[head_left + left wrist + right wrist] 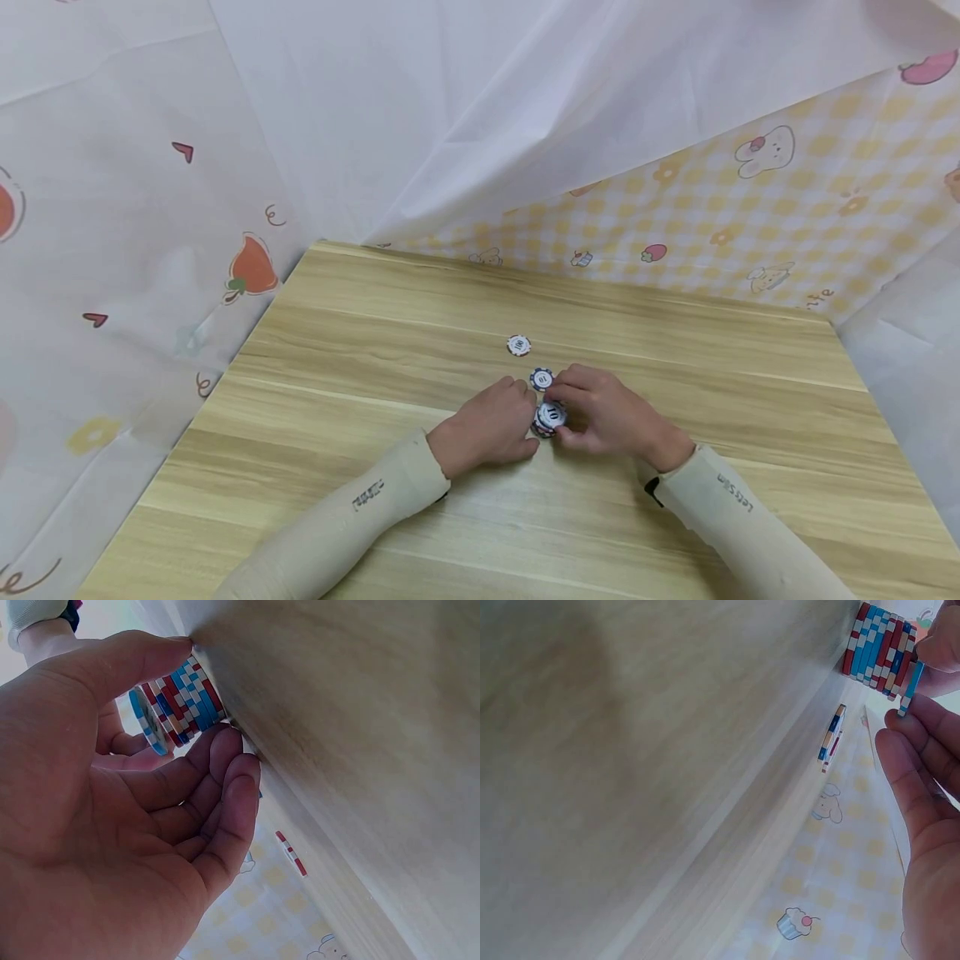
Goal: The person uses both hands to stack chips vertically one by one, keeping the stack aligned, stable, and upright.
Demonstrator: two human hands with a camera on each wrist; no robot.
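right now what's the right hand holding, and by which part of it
The right hand pinches a blue-and-white chip by its rim, over the chip stack.

My left forearm (337,518) and right forearm (753,518), both sleeved, converge from either side. My left hand (491,425) is cupped, its fingers (238,795) bent inward and thumb (142,656) extended opposite them; just beside it, my right hand (611,412), back uppermost, opposes thumb to curved fingers in a pinch.
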